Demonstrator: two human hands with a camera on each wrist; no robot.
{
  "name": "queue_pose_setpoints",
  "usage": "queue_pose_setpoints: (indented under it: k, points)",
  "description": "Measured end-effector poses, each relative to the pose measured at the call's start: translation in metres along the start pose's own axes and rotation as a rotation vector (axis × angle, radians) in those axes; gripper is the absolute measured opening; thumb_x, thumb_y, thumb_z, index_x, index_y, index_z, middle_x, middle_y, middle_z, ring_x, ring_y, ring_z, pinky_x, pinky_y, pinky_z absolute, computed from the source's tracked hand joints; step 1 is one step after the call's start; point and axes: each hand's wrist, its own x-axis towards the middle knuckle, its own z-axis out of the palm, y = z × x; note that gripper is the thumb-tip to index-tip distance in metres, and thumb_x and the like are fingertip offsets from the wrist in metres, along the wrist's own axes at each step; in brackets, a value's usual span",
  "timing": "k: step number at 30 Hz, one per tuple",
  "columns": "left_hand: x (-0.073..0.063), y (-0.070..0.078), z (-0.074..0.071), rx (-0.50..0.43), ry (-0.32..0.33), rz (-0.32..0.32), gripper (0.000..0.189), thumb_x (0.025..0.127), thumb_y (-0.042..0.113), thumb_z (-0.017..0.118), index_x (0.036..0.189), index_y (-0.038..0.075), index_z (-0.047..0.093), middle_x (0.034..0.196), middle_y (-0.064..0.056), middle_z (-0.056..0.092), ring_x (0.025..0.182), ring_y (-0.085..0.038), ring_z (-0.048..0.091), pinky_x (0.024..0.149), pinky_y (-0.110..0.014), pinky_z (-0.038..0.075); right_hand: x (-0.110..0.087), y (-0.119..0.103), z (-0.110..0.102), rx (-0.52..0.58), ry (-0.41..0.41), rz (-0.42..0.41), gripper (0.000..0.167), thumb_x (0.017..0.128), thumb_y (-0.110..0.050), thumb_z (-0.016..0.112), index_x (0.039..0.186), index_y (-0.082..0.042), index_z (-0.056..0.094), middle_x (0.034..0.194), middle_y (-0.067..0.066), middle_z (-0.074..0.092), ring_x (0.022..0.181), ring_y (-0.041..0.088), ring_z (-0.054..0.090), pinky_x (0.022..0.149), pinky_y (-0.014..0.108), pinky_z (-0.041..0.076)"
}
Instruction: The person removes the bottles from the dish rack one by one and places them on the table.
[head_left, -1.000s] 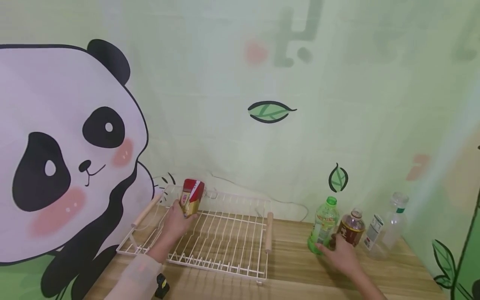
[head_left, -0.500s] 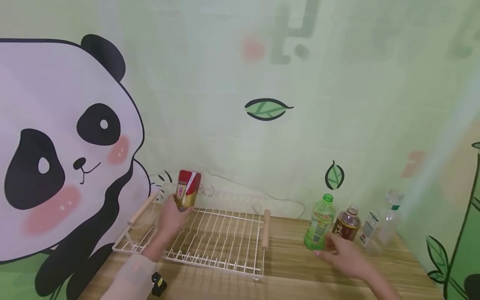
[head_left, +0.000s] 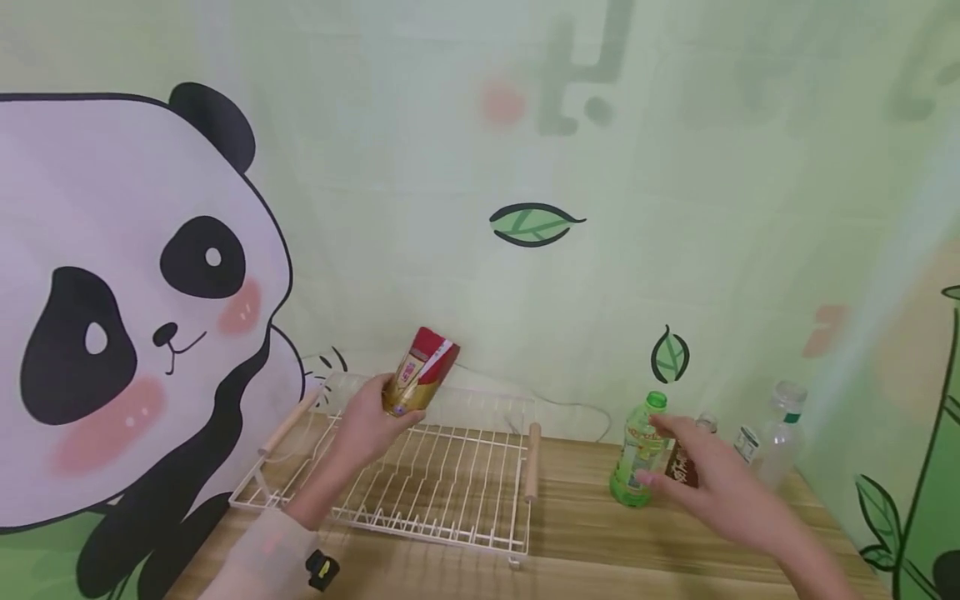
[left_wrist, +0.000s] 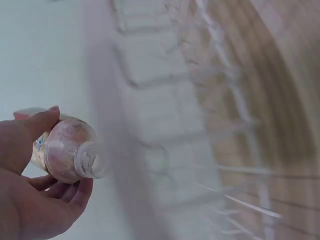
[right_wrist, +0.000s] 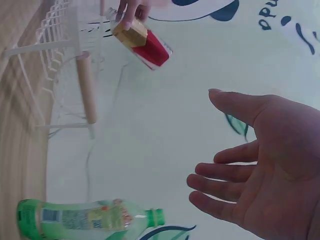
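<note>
My left hand [head_left: 367,421] grips a plastic bottle [head_left: 431,367] with a red and gold label, tilted neck down above the dish rack [head_left: 420,531]. In the left wrist view the bottle's clear neck [left_wrist: 89,160] points toward the rack's blurred wires, fingers and thumb around its body. My right hand [head_left: 720,483] is raised with fingers extended and nothing in its grasp. It overlaps a green bottle [head_left: 628,479] and a brown-labelled bottle [head_left: 681,468] in the head view. The right wrist view shows its palm apart from the green bottle [right_wrist: 90,220].
The white wire rack has wooden handles [head_left: 533,462] and stands on a wood-grain table [head_left: 585,533] against a printed cloth wall. At the right stand a clear bottle [head_left: 780,446] and a white-labelled container [head_left: 747,444]. A small black object [head_left: 322,570] shows beside the left sleeve.
My left hand has moved right with the red and gold bottle, which now leans further right. My right hand has risen away from the brown-labelled bottle and opened out.
</note>
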Motion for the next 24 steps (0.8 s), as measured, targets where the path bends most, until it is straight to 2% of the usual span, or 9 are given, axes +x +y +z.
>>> queue_pose_setpoints:
  k: [2, 4, 7, 9, 11, 17, 24]
  points:
    - [-0.003, 0.016, 0.004, 0.004, -0.019, 0.046, 0.081, 0.090, 0.030, 0.087, 0.151, -0.002, 0.046, 0.134, -0.020, 0.063, 0.113, -0.033, 0.065, 0.095, -0.052, 0.056, 0.001, -0.007, -0.004, -0.031, 0.036, -0.029, 0.075, 0.098, -0.044, 0.076, 0.155, -0.004, 0.047, 0.144, 0.014, 0.061, 0.088, 0.013, 0.061, 0.076, 0.034, 0.056]
    - [-0.008, 0.033, 0.007, 0.027, -0.028, 0.093, 0.082, 0.089, 0.030, 0.089, 0.151, -0.001, 0.047, 0.135, -0.018, 0.064, 0.114, -0.032, 0.065, 0.095, -0.051, 0.057, 0.002, -0.014, -0.007, -0.040, 0.059, -0.046, 0.075, 0.098, -0.042, 0.077, 0.157, -0.007, 0.046, 0.144, 0.012, 0.059, 0.076, 0.010, 0.054, 0.068, 0.030, 0.052]
    - [-0.018, 0.059, 0.011, 0.069, -0.033, 0.173, 0.081, 0.086, 0.029, 0.092, 0.150, 0.000, 0.050, 0.133, -0.015, 0.065, 0.114, -0.029, 0.065, 0.095, -0.048, 0.058, 0.005, -0.023, -0.006, -0.067, 0.100, -0.079, 0.075, 0.098, -0.039, 0.078, 0.158, -0.007, 0.045, 0.150, 0.013, 0.056, 0.099, 0.021, 0.065, 0.083, 0.043, 0.059]
    - [-0.027, 0.074, 0.013, 0.099, -0.040, 0.232, 0.080, 0.084, 0.027, 0.093, 0.148, 0.001, 0.053, 0.132, -0.012, 0.065, 0.114, -0.026, 0.064, 0.094, -0.045, 0.058, 0.007, -0.029, -0.005, -0.063, 0.123, -0.095, 0.076, 0.097, -0.038, 0.079, 0.158, -0.007, 0.045, 0.153, 0.014, 0.054, 0.115, 0.032, 0.065, 0.092, 0.053, 0.058]
    - [-0.034, 0.087, 0.015, 0.124, -0.053, 0.290, 0.078, 0.083, 0.026, 0.094, 0.146, 0.002, 0.054, 0.130, -0.010, 0.066, 0.114, -0.025, 0.063, 0.093, -0.042, 0.058, 0.009, -0.033, -0.003, -0.068, 0.145, -0.112, 0.078, 0.097, -0.038, 0.080, 0.159, -0.007, 0.044, 0.156, 0.015, 0.051, 0.134, 0.041, 0.056, 0.099, 0.065, 0.053]
    - [-0.052, 0.110, 0.022, 0.220, -0.100, 0.428, 0.076, 0.083, 0.027, 0.094, 0.146, 0.006, 0.057, 0.134, -0.008, 0.063, 0.121, -0.024, 0.059, 0.095, -0.039, 0.058, 0.023, -0.043, 0.011, -0.092, 0.190, -0.165, 0.092, 0.086, -0.037, 0.090, 0.160, -0.006, 0.044, 0.157, 0.015, 0.048, 0.141, 0.040, 0.049, 0.104, 0.065, 0.051]
    - [-0.063, 0.128, 0.028, 0.360, -0.139, 0.551, 0.071, 0.082, 0.028, 0.094, 0.141, 0.008, 0.059, 0.133, -0.003, 0.065, 0.121, -0.021, 0.060, 0.103, -0.037, 0.055, 0.039, -0.052, 0.039, -0.229, 0.253, -0.361, 0.099, 0.071, -0.035, 0.101, 0.151, 0.001, 0.053, 0.153, 0.015, 0.053, 0.137, 0.039, 0.053, 0.106, 0.060, 0.051]
